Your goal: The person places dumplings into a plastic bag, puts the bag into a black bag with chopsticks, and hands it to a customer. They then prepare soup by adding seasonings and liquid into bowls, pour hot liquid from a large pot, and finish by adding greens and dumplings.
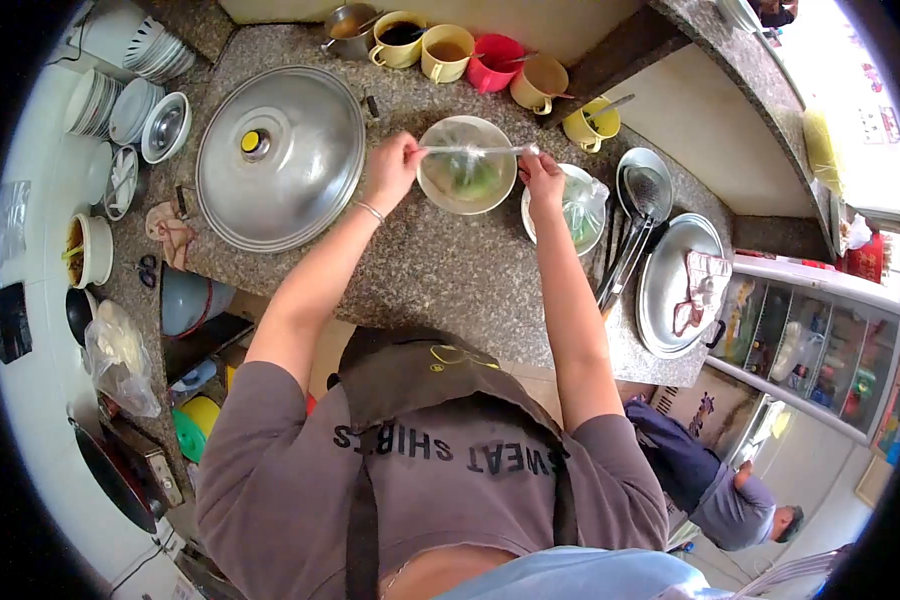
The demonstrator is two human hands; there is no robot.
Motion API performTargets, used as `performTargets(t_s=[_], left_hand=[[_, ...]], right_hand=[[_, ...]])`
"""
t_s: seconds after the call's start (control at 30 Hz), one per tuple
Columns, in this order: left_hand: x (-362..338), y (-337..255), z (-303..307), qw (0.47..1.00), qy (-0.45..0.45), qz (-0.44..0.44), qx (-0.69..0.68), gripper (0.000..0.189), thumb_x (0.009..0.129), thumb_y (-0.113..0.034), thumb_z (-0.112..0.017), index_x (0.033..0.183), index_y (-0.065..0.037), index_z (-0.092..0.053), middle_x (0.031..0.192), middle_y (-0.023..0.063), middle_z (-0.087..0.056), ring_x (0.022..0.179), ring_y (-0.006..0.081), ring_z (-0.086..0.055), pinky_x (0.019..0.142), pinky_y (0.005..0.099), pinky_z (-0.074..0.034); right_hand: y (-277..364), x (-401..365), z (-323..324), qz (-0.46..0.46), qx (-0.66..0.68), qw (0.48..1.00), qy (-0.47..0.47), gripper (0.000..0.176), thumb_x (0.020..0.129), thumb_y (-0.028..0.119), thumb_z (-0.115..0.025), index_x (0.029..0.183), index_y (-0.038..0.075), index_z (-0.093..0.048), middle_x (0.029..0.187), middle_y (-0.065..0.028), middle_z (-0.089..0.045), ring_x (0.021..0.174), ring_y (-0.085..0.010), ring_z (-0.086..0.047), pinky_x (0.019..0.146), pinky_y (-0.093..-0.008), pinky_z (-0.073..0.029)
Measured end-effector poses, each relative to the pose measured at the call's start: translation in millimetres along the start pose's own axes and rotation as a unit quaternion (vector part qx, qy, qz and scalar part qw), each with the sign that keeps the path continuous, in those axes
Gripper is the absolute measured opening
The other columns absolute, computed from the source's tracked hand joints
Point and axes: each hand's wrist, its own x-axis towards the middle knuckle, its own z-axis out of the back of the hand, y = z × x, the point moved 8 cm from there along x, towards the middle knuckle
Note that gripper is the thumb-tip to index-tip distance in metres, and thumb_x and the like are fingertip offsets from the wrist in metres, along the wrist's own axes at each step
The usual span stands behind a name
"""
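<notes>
My left hand and my right hand are both closed, each pinching one end of a clear plastic bag. The bag's edge is pulled into a taut strip between them. It stretches over a pale round bowl on the granite counter, with something green showing inside through the plastic. Close by my right hand is a second white bowl, holding another clear bag with greenish contents. A large domed metal lid with a yellow knob lies to the left of my left hand.
Several cups of sauces or seasonings, including a red cup, line the back. A ladle and strainer lie right, beside a metal lid with a cloth. Stacked dishes stand far left. Another person is at lower right.
</notes>
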Motion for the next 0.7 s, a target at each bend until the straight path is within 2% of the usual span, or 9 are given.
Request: performTargets(t_s=[0.07, 0.13, 0.2, 0.3, 0.4, 0.43, 0.5, 0.63, 0.7], left_hand=[[1, 6, 8, 0.998, 0.027, 0.047, 0.007, 0.021, 0.077, -0.023, -0.069, 0.078, -0.006, -0.057, 0.071, 0.0088, -0.06, 0.07, 0.0262, -0.059, 0.061, 0.0371, -0.046], [8, -7, 16, 0.999, -0.033, -0.033, 0.012, 0.018, 0.079, -0.021, -0.067, 0.08, -0.006, -0.058, 0.072, 0.0097, -0.06, 0.071, 0.0274, -0.059, 0.063, 0.0382, -0.046], [20, -8, 12, 0.999, -0.025, -0.039, -0.006, 0.017, 0.08, -0.021, -0.066, 0.082, -0.005, -0.06, 0.072, 0.0107, -0.06, 0.072, 0.0284, -0.059, 0.065, 0.0391, -0.046], [30, -13, 12, 0.996, -0.057, -0.064, -0.029, 0.02, 0.084, -0.024, -0.064, 0.086, -0.004, -0.06, 0.073, 0.0102, -0.06, 0.066, 0.0228, -0.06, 0.059, 0.0329, -0.049], [34, 10, -18, 0.971, 0.065, 0.108, -0.205, 0.024, 0.089, -0.025, -0.06, 0.083, -0.002, -0.06, 0.076, 0.0044, -0.061, 0.071, 0.0145, -0.06, 0.063, 0.0293, -0.052], [34, 3, -16, 0.971, 0.064, 0.108, -0.204, 0.024, 0.089, -0.025, -0.06, 0.083, -0.002, -0.06, 0.076, 0.0044, -0.061, 0.071, 0.0145, -0.06, 0.063, 0.0293, -0.052], [25, -7, -24, 0.88, 0.1, 0.183, -0.427, 0.021, 0.09, -0.024, -0.059, 0.084, -0.004, -0.059, 0.079, 0.0013, -0.06, 0.075, 0.0108, -0.059, 0.066, 0.0271, -0.052], [19, -5, -35, 0.798, 0.116, 0.215, -0.551, 0.015, 0.089, -0.022, -0.061, 0.085, -0.007, -0.061, 0.075, 0.0, -0.059, 0.074, 0.0123, -0.059, 0.069, 0.0281, -0.05], [20, -8, -51, 0.668, 0.197, 0.189, -0.693, 0.01, 0.088, -0.019, -0.062, 0.09, -0.009, -0.06, 0.083, 0.0021, -0.062, 0.08, 0.0126, -0.06, 0.075, 0.0281, -0.049]], right_hand=[[-3, -3, -5, -0.003, 0.008, 0.999, 0.034, 0.015, 0.088, 0.01, -0.058, 0.097, 0.0, -0.062, 0.082, -0.004, -0.065, 0.073, -0.0098, -0.058, 0.066, -0.023, -0.046], [7, 2, -14, 0.02, 0.043, 0.997, 0.064, 0.014, 0.088, 0.013, -0.059, 0.096, 0.001, -0.062, 0.085, -0.0037, -0.065, 0.074, -0.0097, -0.059, 0.067, -0.0233, -0.046], [32, 4, -33, 0.036, 0.041, 0.99, 0.132, 0.013, 0.088, 0.015, -0.06, 0.093, 0.003, -0.061, 0.087, -0.0032, -0.065, 0.076, -0.0095, -0.059, 0.069, -0.0239, -0.045], [44, 4, -43, 0.017, 0.032, 0.991, 0.133, 0.012, 0.087, 0.017, -0.061, 0.088, 0.005, -0.06, 0.085, -0.0019, -0.064, 0.076, -0.01, -0.06, 0.071, -0.0239, -0.045], [39, 11, -42, 0.008, 0.025, 0.989, 0.146, 0.012, 0.086, 0.016, -0.062, 0.087, 0.005, -0.06, 0.082, -0.0017, -0.062, 0.075, -0.0105, -0.06, 0.07, -0.0239, -0.046], [37, 11, -41, 0.016, 0.025, 0.988, 0.149, 0.01, 0.086, 0.013, -0.06, 0.088, 0.004, -0.059, 0.082, -0.0024, -0.062, 0.076, -0.011, -0.059, 0.07, -0.0244, -0.047], [29, 10, -37, 0.023, 0.026, 0.988, 0.152, 0.008, 0.086, 0.01, -0.059, 0.089, 0.003, -0.058, 0.083, -0.0032, -0.061, 0.077, -0.0115, -0.059, 0.07, -0.025, -0.047], [21, 3, -26, 0.019, 0.146, 0.98, 0.136, 0.009, 0.085, 0.003, -0.055, 0.094, 0.002, -0.056, 0.086, -0.0048, -0.06, 0.079, -0.0127, -0.059, 0.069, -0.0265, -0.049], [16, -4, -24, -0.025, 0.228, 0.967, 0.112, 0.014, 0.084, 0.0, -0.055, 0.097, 0.002, -0.056, 0.086, -0.0047, -0.061, 0.078, -0.0121, -0.058, 0.072, -0.0256, -0.048]])
